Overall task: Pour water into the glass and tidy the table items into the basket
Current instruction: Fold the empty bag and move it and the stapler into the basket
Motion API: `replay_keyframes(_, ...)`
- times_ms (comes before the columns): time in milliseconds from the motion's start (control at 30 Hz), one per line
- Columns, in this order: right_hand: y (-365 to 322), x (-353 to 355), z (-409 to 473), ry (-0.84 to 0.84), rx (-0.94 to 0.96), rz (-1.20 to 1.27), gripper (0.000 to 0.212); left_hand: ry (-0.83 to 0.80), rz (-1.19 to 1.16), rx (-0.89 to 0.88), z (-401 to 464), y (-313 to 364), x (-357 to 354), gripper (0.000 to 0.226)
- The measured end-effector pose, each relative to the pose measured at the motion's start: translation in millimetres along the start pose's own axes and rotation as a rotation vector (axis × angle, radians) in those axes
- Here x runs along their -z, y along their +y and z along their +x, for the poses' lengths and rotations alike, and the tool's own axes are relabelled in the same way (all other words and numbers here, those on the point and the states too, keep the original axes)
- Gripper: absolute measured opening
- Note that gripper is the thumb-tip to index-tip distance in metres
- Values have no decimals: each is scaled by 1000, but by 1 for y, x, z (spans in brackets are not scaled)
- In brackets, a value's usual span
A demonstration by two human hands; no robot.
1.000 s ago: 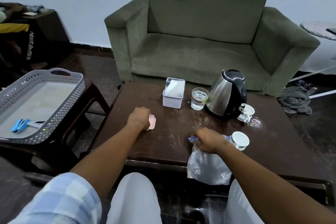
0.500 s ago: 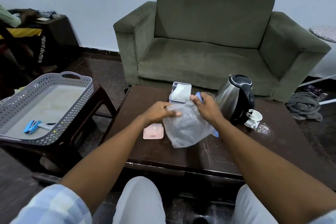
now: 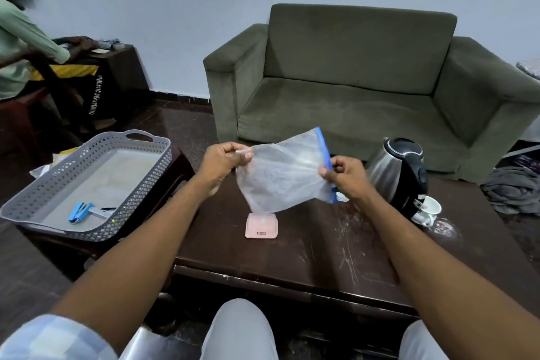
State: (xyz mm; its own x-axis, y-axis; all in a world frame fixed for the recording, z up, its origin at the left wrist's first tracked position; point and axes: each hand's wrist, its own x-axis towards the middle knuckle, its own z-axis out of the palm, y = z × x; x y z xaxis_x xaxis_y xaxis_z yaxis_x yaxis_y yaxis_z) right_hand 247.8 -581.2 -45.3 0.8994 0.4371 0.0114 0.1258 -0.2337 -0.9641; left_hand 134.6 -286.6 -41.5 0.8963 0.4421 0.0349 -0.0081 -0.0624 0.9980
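Observation:
Both hands hold a clear plastic zip bag (image 3: 285, 172) with a blue strip, stretched in the air above the dark wooden table (image 3: 321, 251). My left hand (image 3: 225, 159) pinches its left corner, my right hand (image 3: 343, 175) grips the blue edge. A small pink case (image 3: 261, 226) lies on the table below the bag. The steel and black kettle (image 3: 399, 174) stands at the right with a white cup (image 3: 428, 210) beside it. The grey perforated basket (image 3: 58, 172) sits on a stool at the left, holding a blue stapler (image 3: 78, 212). The bag hides the glass.
A green sofa (image 3: 365, 90) stands behind the table. Another person's sleeve (image 3: 26, 38) shows at the far left by a dark side table (image 3: 117, 73). Grey cloth (image 3: 514, 193) lies on the floor at the right.
Both hands lifted the bag higher and pulled it wide between them. My left hand left the pink case on the table. The view tilted up and left.

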Motion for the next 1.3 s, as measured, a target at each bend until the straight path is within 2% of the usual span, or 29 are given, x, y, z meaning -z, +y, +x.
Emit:
replay_keyframes(67, 1, 1, 0, 104, 40, 6, 10, -32, 41, 9, 2, 6, 13, 7)
replay_keyframes(133, -3, -3, -2, 117, 62, 15, 13, -13, 32, 15, 2, 11, 18, 3)
replay_keyframes(300, -15, -5, -11, 155, 130, 37, 17, 93, -42, -21, 1, 39, 6, 10)
replay_keyframes(400, -38, 20, -5, 196, 204, -72, 15, 67, 124, 4, 4, 65, -9, 17)
replay_keyframes(467, -68, 46, 3, 181, 287, -251, 16, -9, 254, -9, 4, 89, -25, 21)
replay_keyframes(600, -153, 97, 16, 82, 454, -540, 13, -217, 306, -267, 0, 159, -78, 41)
replay_keyframes(633, -172, 106, 17, 59, 480, -570, 12, -239, 296, -332, -3, 175, -94, 37)
replay_keyframes(700, -208, 126, 14, 108, 528, -578, 11, -157, 218, -421, -4, 212, -126, 24)
replay_keyframes(733, -220, 133, 12, 192, 546, -533, 20, -98, 129, -421, -4, 226, -137, 20)
replay_keyframes(800, -235, 149, 2, 408, 504, -320, 56, -30, -75, -378, -5, 255, -156, 18)
replay_keyframes(833, -238, 155, -5, 442, 428, -167, 73, -22, -164, -348, -7, 267, -164, 15)
replay_keyframes(900, -232, 157, -19, 332, 279, 85, 88, 0, -278, -306, -10, 281, -171, 10)
replay_keyframes(967, -221, 157, -32, 287, 291, 107, 79, 25, -310, -300, -15, 286, -174, 11)
replay_keyframes(1067, -214, 160, -45, 444, 386, 86, 58, 122, -202, -374, -21, 284, -171, 17)
replay_keyframes(1167, -219, 152, -53, 513, 448, 51, 43, 177, -84, -389, -25, 282, -165, 46)
replay_keyframes(1233, -220, 143, -55, 568, 477, 58, 30, 139, 62, -357, -30, 278, -158, 72)
replay_keyframes(1300, -218, 135, -52, 575, 474, 84, 14, 65, 184, -359, -34, 267, -145, 76)
